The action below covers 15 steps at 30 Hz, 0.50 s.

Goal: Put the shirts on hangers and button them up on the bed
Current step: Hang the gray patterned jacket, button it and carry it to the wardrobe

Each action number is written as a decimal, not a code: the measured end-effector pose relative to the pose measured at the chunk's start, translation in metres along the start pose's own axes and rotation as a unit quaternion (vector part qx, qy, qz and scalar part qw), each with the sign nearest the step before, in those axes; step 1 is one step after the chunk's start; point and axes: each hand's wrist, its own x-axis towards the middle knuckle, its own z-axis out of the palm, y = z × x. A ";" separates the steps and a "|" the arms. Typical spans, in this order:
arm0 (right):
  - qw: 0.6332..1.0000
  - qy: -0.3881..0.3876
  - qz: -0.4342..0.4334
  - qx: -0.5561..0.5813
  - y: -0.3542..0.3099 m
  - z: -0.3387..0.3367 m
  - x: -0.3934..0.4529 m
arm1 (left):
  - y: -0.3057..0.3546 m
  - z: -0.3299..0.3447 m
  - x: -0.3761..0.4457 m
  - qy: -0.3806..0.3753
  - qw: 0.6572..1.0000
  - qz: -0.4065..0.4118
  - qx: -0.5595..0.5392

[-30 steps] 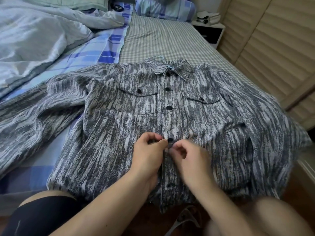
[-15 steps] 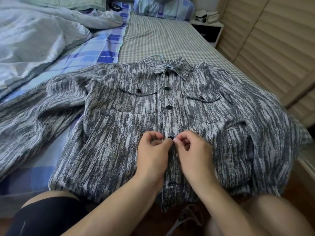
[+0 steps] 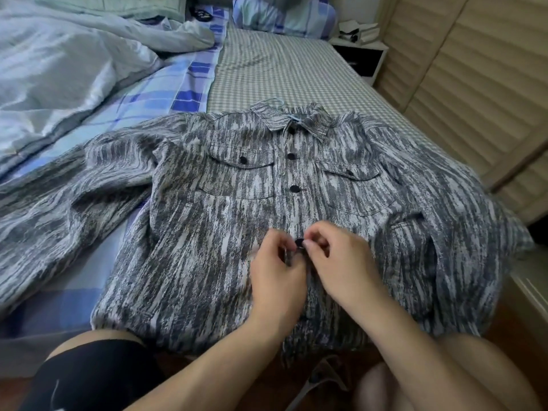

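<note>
Your left hand [image 3: 277, 280] has its grip closed on the left edge of the placket, thumb and forefinger pinching cloth just left of the fourth button [image 3: 299, 242]. Hold that edge flat and taut toward you, so the buttonhole stays open and does not fold under; whether the hole is already over the button cannot be told, since your fingertips cover it.

Between the two grips sits the button itself, dark and round, at about mid-chest on the shirt [image 3: 189, 247], which lies face up on the bed [image 3: 284, 69] with its collar away from you. Its hanger [image 3: 274, 99] seems to be inside already, judging by the thin loop showing beyond the collar.

Your right hand [image 3: 341, 262] pinches narrowly at the button's right rim. Tilt the button edge-on and push it leftward through the hole while the left grip draws the cloth over it; then let it lie flat.

Beyond your grips, three placket buttons look fastened. Nearer to you at least one more seems to wait under your wrists. Smooth the front downward before moving on, or the next hole may sit off its button.
</note>
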 end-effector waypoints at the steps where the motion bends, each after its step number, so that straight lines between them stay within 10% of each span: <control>1: 0.999 -0.027 0.000 -0.028 -0.003 -0.005 0.003 | -0.003 -0.001 -0.001 0.003 0.999 0.019 0.037; 8: 0.961 -0.136 -0.039 -0.238 -0.033 -0.028 0.021 | 0.000 -0.005 0.001 0.018 0.992 0.059 0.111; 15: 0.979 -0.091 0.180 -0.024 -0.027 -0.005 0.016 | -0.003 -0.009 0.006 -0.002 0.996 0.045 0.077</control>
